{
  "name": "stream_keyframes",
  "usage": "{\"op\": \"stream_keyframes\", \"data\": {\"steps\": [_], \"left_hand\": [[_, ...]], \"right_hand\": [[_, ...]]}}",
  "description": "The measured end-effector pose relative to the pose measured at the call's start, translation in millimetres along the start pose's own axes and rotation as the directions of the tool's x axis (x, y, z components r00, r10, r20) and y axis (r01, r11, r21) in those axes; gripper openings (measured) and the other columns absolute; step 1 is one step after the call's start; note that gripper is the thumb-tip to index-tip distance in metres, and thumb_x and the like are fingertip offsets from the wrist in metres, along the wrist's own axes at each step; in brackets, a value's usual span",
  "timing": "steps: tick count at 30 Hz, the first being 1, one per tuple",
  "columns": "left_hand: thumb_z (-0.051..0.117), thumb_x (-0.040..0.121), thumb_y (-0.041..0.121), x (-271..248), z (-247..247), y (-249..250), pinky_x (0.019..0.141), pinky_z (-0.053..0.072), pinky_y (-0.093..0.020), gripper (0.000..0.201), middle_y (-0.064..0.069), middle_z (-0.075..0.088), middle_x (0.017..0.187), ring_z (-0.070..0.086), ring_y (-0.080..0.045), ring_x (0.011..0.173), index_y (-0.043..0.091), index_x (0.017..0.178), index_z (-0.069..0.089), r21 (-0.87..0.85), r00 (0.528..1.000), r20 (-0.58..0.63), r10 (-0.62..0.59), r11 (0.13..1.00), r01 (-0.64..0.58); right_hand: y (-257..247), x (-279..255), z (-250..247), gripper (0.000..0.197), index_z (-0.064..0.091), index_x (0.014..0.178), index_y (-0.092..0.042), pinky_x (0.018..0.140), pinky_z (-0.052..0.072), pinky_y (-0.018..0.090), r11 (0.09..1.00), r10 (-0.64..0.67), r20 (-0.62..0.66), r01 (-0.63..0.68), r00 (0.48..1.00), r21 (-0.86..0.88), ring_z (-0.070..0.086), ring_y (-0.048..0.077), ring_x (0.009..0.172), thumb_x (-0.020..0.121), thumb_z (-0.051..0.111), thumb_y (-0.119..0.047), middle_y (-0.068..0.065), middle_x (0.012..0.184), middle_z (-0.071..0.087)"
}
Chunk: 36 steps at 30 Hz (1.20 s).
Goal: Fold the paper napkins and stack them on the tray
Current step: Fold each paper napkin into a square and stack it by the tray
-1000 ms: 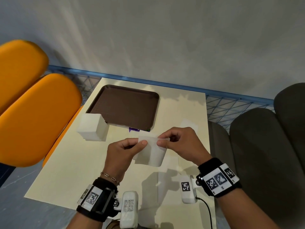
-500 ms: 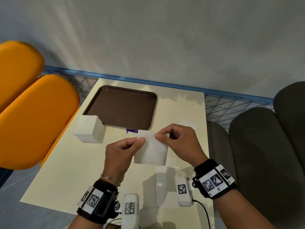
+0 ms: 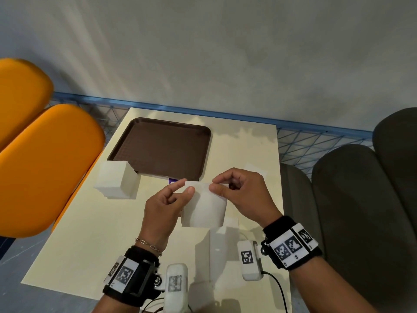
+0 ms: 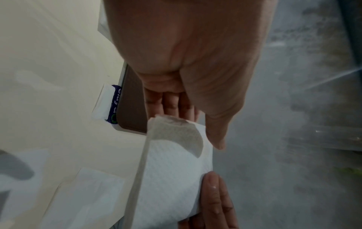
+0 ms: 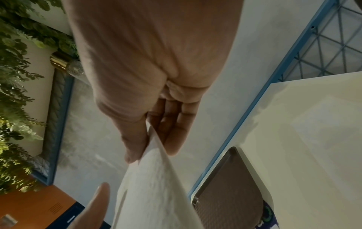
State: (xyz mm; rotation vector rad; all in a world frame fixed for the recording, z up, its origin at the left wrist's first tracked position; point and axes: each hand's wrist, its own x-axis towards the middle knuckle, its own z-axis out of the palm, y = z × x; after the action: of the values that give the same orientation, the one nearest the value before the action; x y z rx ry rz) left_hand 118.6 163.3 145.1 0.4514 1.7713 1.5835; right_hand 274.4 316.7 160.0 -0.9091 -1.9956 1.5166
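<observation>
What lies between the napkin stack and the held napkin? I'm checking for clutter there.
In the head view, only bare table separates the napkin stack from the held napkin, apart from the left hand pinching it.

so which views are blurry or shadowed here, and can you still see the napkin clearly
Head view: sharp, hands throw soft shadows on the table, napkin clear. Left wrist view: palm close and soft, a curved shadow on the napkin's top. Right wrist view: dim, napkin texture blurred.

Both hands are raised side by side: left hand and right hand each pinch the napkin by its top edge.
</observation>
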Motion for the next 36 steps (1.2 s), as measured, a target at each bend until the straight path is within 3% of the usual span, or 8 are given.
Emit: {"op": "stream_keyframes", "data": {"steps": [3, 6, 10, 13, 18, 25, 31, 36], "left_hand": [[0.078, 0.09, 0.029, 2, -1, -1, 0.086, 0.058, -0.045, 0.021, -0.011, 0.079, 0.102, 0.069, -0.019, 0.091, 0.019, 0.109, 0.082, -0.051, 0.997, 0.045, -0.061, 0.997, 0.063], [0.078, 0.092, 0.029, 4, -5, -5, 0.083, 0.056, -0.048, 0.013, -0.014, 0.076, 0.102, 0.064, -0.023, 0.089, 0.017, 0.095, 0.083, -0.036, 0.999, 0.007, -0.05, 0.998, 0.051], [0.079, 0.092, 0.026, 8, -16, -12, 0.076, 0.051, -0.042, 0.014, -0.018, 0.074, 0.101, 0.06, -0.02, 0.081, 0.012, 0.092, 0.081, -0.05, 0.998, -0.058, -0.04, 0.998, 0.037], [0.078, 0.092, 0.021, 8, -24, -17, 0.069, 0.051, -0.037, 0.012, -0.008, 0.075, 0.087, 0.059, -0.017, 0.075, 0.01, 0.091, 0.081, -0.077, 0.997, -0.066, -0.047, 0.996, 0.041], [0.078, 0.093, 0.023, 15, -47, -28, 0.058, 0.051, -0.028, 0.01, 0.0, 0.076, 0.082, 0.059, -0.012, 0.07, 0.015, 0.088, 0.082, -0.024, 0.995, -0.102, -0.024, 0.999, 0.021], [0.078, 0.093, 0.027, 42, -104, -36, 0.06, 0.055, -0.029, 0.008, 0.002, 0.079, 0.088, 0.066, -0.005, 0.071, 0.02, 0.09, 0.082, 0.053, 0.986, -0.163, -0.025, 0.998, 0.035], [0.079, 0.092, 0.025, 78, -166, -38, 0.065, 0.054, -0.027, 0.01, 0.007, 0.078, 0.084, 0.067, 0.002, 0.068, 0.015, 0.091, 0.081, 0.027, 0.962, -0.269, -0.044, 0.998, 0.054], [0.08, 0.092, 0.028, 117, -215, -42, 0.072, 0.061, -0.036, 0.008, 0.006, 0.079, 0.085, 0.073, -0.018, 0.083, 0.021, 0.088, 0.081, 0.054, 0.945, -0.326, -0.038, 0.997, 0.059]], "right_hand": [[0, 3, 2, 0.013, 0.081, 0.094, -0.027, 0.078, 0.059, 0.038, 1.0, 0.014, 0.052, -0.014, 0.999, 0.001, 0.067, 0.033, 0.079, 0.084, 0.09, -0.029, -0.011, 0.087, 0.079], [0, 5, 4, 0.012, 0.081, 0.098, -0.027, 0.073, 0.058, 0.025, 0.999, 0.031, 0.085, -0.03, 0.996, -0.009, 0.065, 0.012, 0.071, 0.088, 0.087, -0.025, -0.007, 0.086, 0.078], [0, 8, 12, 0.011, 0.08, 0.1, -0.023, 0.074, 0.063, 0.028, 0.994, 0.094, 0.09, -0.098, 0.991, 0.044, 0.071, 0.015, 0.073, 0.092, 0.081, -0.014, 0.0, 0.084, 0.079], [1, 11, 23, 0.016, 0.078, 0.103, -0.022, 0.075, 0.064, 0.03, 0.987, 0.136, 0.088, -0.142, 0.987, 0.076, 0.075, 0.017, 0.078, 0.093, 0.078, -0.01, 0.002, 0.083, 0.081], [6, 15, 54, 0.036, 0.066, 0.128, -0.023, 0.082, 0.064, 0.034, 0.952, 0.242, 0.14, -0.263, 0.96, 0.159, 0.078, 0.019, 0.087, 0.095, 0.078, -0.016, 0.002, 0.086, 0.082], [18, 32, 118, 0.044, 0.066, 0.127, -0.018, 0.092, 0.064, 0.049, 0.91, 0.359, 0.214, -0.392, 0.908, 0.138, 0.08, 0.025, 0.083, 0.088, 0.085, -0.01, 0.009, 0.081, 0.08], [9, 62, 187, 0.05, 0.063, 0.129, -0.014, 0.083, 0.064, 0.038, 0.858, 0.413, 0.352, -0.488, 0.84, 0.16, 0.079, 0.024, 0.087, 0.086, 0.087, -0.01, 0.01, 0.088, 0.08], [1, 93, 244, 0.043, 0.065, 0.123, -0.011, 0.083, 0.066, 0.04, 0.841, 0.469, 0.344, -0.53, 0.814, 0.107, 0.079, 0.024, 0.085, 0.086, 0.085, -0.005, 0.011, 0.091, 0.081]]}}
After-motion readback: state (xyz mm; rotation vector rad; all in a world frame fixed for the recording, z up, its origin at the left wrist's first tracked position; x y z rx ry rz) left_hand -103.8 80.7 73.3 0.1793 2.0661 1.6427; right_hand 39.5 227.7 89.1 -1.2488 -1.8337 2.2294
